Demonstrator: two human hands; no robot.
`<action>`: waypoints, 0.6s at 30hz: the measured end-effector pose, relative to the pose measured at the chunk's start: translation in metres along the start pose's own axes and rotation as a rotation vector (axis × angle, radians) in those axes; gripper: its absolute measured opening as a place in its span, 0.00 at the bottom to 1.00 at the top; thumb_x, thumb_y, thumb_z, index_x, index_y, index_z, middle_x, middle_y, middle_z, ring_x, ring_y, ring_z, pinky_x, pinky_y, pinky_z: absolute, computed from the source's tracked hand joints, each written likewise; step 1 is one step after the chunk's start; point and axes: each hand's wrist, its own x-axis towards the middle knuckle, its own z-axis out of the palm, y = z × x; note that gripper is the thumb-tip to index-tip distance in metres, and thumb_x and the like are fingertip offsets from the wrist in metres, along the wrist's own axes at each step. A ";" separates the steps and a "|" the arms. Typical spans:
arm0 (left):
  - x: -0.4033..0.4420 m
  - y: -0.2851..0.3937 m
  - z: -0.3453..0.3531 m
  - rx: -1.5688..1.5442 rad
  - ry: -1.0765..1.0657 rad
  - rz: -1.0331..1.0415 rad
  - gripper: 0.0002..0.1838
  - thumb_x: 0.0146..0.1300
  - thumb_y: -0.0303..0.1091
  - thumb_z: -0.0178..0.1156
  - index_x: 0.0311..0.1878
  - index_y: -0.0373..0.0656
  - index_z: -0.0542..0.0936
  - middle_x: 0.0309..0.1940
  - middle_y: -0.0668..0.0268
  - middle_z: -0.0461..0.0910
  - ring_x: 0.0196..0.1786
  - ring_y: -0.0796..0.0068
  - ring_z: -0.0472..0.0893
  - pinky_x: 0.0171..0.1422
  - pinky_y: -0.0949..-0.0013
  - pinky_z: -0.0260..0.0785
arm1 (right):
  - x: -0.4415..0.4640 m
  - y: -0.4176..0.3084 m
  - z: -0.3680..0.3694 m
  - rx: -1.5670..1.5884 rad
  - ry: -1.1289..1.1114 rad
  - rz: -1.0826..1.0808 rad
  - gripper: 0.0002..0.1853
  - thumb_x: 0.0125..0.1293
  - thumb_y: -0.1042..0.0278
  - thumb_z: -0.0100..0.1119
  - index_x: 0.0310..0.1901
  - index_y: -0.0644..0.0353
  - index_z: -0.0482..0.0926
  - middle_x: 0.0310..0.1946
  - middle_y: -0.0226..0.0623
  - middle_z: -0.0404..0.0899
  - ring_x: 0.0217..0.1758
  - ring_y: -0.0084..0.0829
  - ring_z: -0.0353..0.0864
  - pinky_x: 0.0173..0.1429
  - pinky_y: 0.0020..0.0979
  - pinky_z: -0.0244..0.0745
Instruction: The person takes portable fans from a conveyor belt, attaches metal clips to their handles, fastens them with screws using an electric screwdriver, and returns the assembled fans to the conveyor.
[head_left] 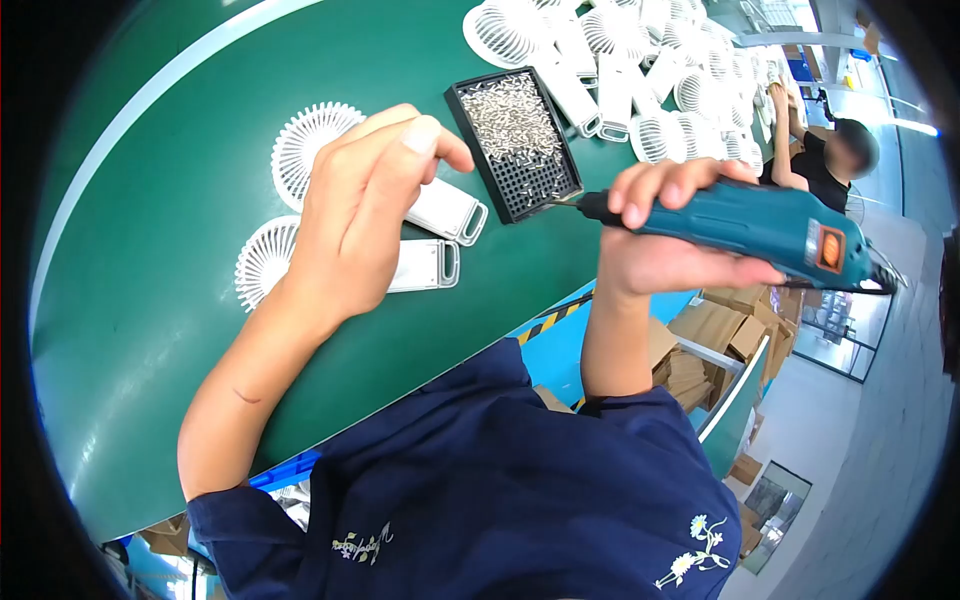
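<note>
My right hand [690,225] is wrapped around a teal electric screwdriver [740,222], held nearly level. The bit points left, at the near right corner of a black screw tray [512,205]. Many small silver screws [515,115] fill the tray's far part, and its near part shows bare holes with a few screws. My left hand [365,205] hovers left of the tray, fingers curled in; whatever they may hold is hidden. Beneath it lie two white handheld fan housings, an upper one [300,150] and a lower one [265,262], partly covered by the hand and wrist.
Several more white fan housings [610,35] are piled at the far right of the green table [180,140]. A person in black [825,165] sits beyond the pile, one arm reaching to the table. Cardboard boxes [715,325] stand below the table's right edge.
</note>
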 end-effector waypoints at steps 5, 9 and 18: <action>0.001 0.002 0.001 0.009 -0.006 -0.023 0.24 0.72 0.44 0.43 0.32 0.34 0.79 0.24 0.66 0.66 0.25 0.77 0.65 0.31 0.71 0.57 | -0.004 0.007 -0.005 0.056 0.019 0.053 0.52 0.49 0.09 0.34 0.52 0.57 0.67 0.20 0.35 0.70 0.12 0.28 0.68 0.16 0.30 0.68; 0.002 -0.002 0.002 0.024 -0.021 0.019 0.20 0.71 0.41 0.47 0.33 0.34 0.80 0.25 0.66 0.70 0.26 0.78 0.67 0.30 0.73 0.58 | -0.006 0.015 -0.009 0.133 -0.026 0.089 0.53 0.48 0.09 0.35 0.53 0.57 0.68 0.21 0.35 0.71 0.12 0.28 0.69 0.16 0.30 0.69; -0.003 -0.005 0.015 0.376 -0.283 0.418 0.17 0.49 0.22 0.68 0.45 0.45 0.83 0.36 0.67 0.75 0.35 0.69 0.75 0.36 0.70 0.69 | -0.003 -0.021 0.022 0.273 -0.075 0.115 0.49 0.55 0.13 0.34 0.58 0.54 0.68 0.24 0.34 0.71 0.12 0.29 0.69 0.16 0.32 0.69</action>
